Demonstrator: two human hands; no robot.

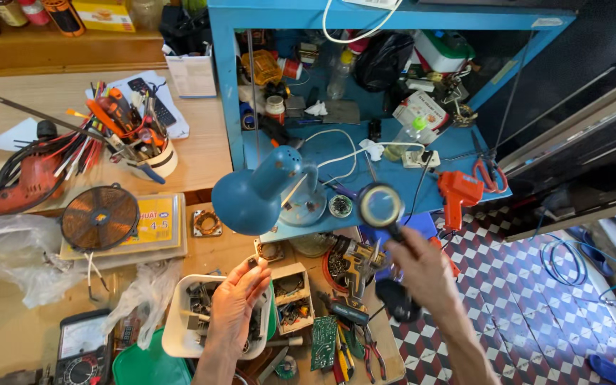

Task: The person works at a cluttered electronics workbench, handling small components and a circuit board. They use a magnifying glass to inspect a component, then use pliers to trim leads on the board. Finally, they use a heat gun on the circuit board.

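Overhead view of a cluttered workbench. Right hand (425,274), centre-right of the frame, is clenched around the black handle of a magnifying glass (381,206), whose round lens stands just above the hand, in front of the edge of the blue shelf unit (365,153). Left hand (235,306), lower centre, pinches a small dark component (252,262) between thumb and fingertips; the piece is too small to identify. This hand hovers over a white plastic tray (174,335) holding metal parts, lower centre-left.

Just above the left hand, a blue desk lamp (261,189) tilts its shade toward the lower left, its base resting on the shelf. To the right of the tray sits a small open box (292,296) of assorted bits, and beside it a green circuit board (324,344) and pliers (372,353) near the lower edge.

On the wooden table at the left: a flat copper coil (99,217) lies on a yellow-labelled compartment case (154,224); an orange electric drill (26,182) rests at the far left; a cup of screwdrivers and pens (140,139) stands in the upper left. A multimeter (83,349) occupies the lower left corner. An orange soldering gun (459,192) and orange-handled scissors (491,171) lie on the shelf at the right, above the chequered floor (536,306).
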